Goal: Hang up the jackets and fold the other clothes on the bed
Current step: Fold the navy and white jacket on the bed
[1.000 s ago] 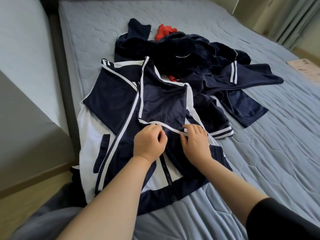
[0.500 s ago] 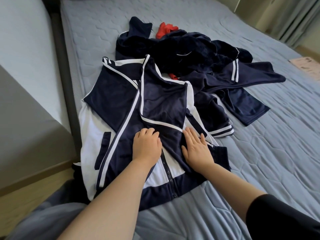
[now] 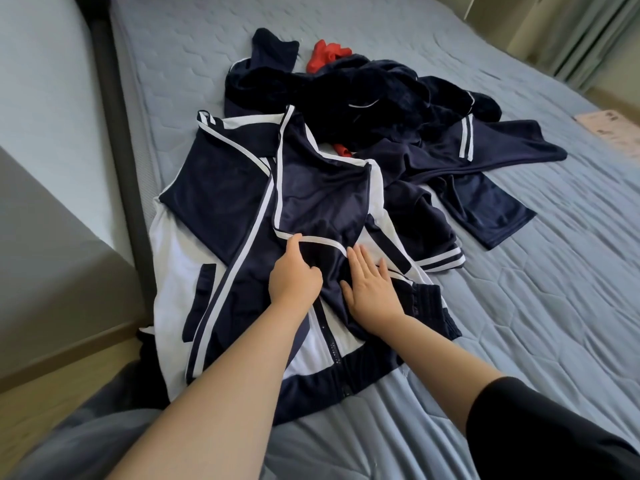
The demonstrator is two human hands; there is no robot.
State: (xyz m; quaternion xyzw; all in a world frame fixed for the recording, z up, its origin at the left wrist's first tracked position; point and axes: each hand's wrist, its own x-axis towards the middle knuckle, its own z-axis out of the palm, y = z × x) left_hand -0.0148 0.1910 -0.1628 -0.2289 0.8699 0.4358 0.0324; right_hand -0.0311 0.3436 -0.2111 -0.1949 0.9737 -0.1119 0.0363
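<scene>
Jacket (image 3: 225, 188) on bed (image 3: 519, 306), trim (image 3: 322, 241) in left hand (image 3: 294, 278), right hand (image 3: 370, 289) flat atop

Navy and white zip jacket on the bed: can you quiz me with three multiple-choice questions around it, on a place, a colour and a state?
1. Where is the crumpled red cloth? A. at the far edge of the dark navy clothes pile; B. on the floor; C. under a hand.
2. What colour is the trim on the navy zip jacket? A. yellow; B. white; C. green.
3. How is the right hand? A. fisted in the air; B. gripping a hanger; C. flat on the jacket.
Answers: A, it peeks out behind the pile; B, white bands edge the navy panels; C, its fingers lie straight on the cloth.
</scene>
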